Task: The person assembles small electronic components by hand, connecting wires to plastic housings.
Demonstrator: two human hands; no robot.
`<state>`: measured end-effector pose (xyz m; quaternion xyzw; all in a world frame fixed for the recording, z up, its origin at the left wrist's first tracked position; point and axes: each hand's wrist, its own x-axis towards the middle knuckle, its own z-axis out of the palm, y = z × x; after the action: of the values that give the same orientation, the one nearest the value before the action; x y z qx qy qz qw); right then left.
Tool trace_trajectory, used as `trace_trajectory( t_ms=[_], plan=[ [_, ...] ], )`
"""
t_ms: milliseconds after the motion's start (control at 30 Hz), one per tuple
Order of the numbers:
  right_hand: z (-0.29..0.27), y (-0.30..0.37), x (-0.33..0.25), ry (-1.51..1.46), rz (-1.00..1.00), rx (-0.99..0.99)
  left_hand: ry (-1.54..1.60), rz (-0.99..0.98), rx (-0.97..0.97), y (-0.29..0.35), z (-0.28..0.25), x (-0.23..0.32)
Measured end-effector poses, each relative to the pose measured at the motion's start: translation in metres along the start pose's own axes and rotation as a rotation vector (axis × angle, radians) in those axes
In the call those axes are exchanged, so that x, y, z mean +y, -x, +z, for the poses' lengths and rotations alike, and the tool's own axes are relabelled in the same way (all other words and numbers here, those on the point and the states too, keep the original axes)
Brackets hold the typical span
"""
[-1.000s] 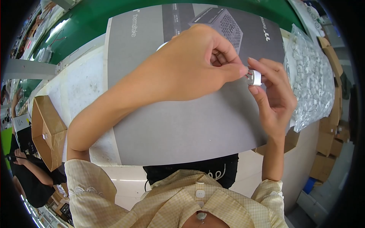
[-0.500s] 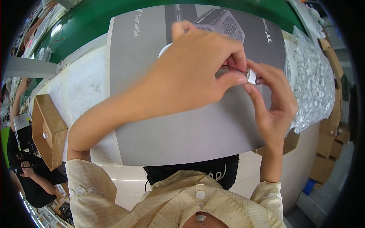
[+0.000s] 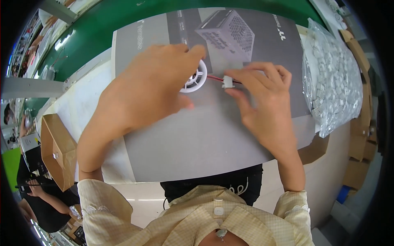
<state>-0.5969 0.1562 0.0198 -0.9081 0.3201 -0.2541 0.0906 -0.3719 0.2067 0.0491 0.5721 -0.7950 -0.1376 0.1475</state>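
Observation:
My right hand (image 3: 264, 102) pinches a small white plug connector (image 3: 227, 82) between thumb and forefinger. Red and dark wires (image 3: 215, 78) run from the connector to a round white part with a spoked ring, like a small fan (image 3: 201, 80), lying on the grey printed sheet (image 3: 197, 143). Over the left side of that round part is my left hand (image 3: 150, 86), slightly smeared by motion. Its thumb stands apart from the fingers, which reach above the ring, and I see nothing gripped. Part of the round piece is hidden under this hand.
A clear plastic bag (image 3: 334, 82) full of small white pieces lies at the right edge of the table. An open cardboard box (image 3: 59, 156) stands at the left. Another carton (image 3: 314, 149) sits below the table's right edge. Co-workers are at the far left.
My left hand has left the connector and moved left to the round part. My right hand, holding the connector, has also shifted left. The wires now show between them.

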Motion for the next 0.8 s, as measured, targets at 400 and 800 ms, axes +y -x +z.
trace_trajectory(
  t_ms=[400, 800],
  plan=[
    [0.007, -0.004, 0.014, -0.170, -0.029, 0.142, 0.304, 0.173, -0.014, -0.035, 0.012, -0.018],
    [0.015, -0.003, 0.029, -0.328, 0.025, 0.003, 0.057, 0.057, 0.038, -0.033, 0.009, -0.005]
  ],
)
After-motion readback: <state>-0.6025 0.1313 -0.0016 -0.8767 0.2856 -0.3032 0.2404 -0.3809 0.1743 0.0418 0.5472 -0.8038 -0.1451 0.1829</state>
